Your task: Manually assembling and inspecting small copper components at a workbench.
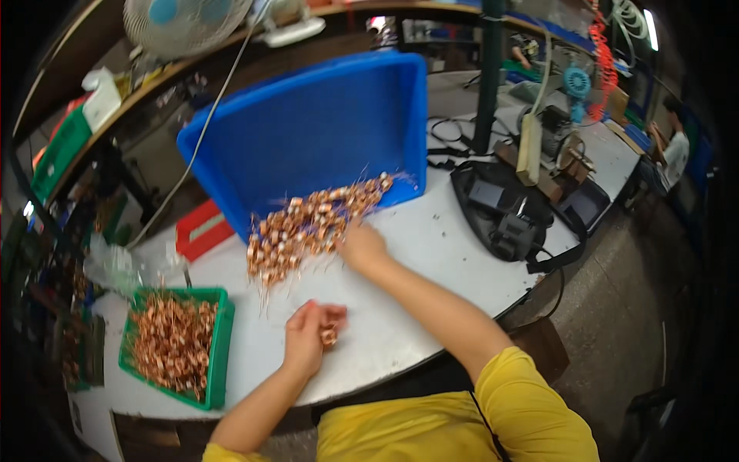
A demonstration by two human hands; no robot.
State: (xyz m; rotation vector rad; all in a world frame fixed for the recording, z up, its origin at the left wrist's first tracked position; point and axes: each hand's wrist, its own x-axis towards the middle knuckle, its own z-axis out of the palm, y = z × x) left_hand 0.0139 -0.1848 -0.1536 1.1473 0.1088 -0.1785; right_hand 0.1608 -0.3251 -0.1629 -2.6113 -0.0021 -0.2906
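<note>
My left hand (pixel 306 336) is held over the white tabletop with its fingers curled. A few small copper wire coils (pixel 329 336) show between its thumb and fingers. Farther ahead, my right hand (pixel 363 246) touches the near edge of a heap of copper coils (pixel 308 223) with loose wire ends. Its fingertips are hidden against the heap, so their grip does not show. The heap spills out of a large blue bin (pixel 308 131), tipped on its side with its opening toward me. At the left stands a green tray (pixel 223 346) full of similar coils (pixel 173 343).
A red plastic piece (pixel 202 231) and a clear plastic bag (pixel 115 266) lie left of the bin. To the right are a black pouch with electronic gear (pixel 508 215) and a power strip (pixel 530 150). A dark post (pixel 488 77) rises behind. Another person (pixel 673 150) sits far right.
</note>
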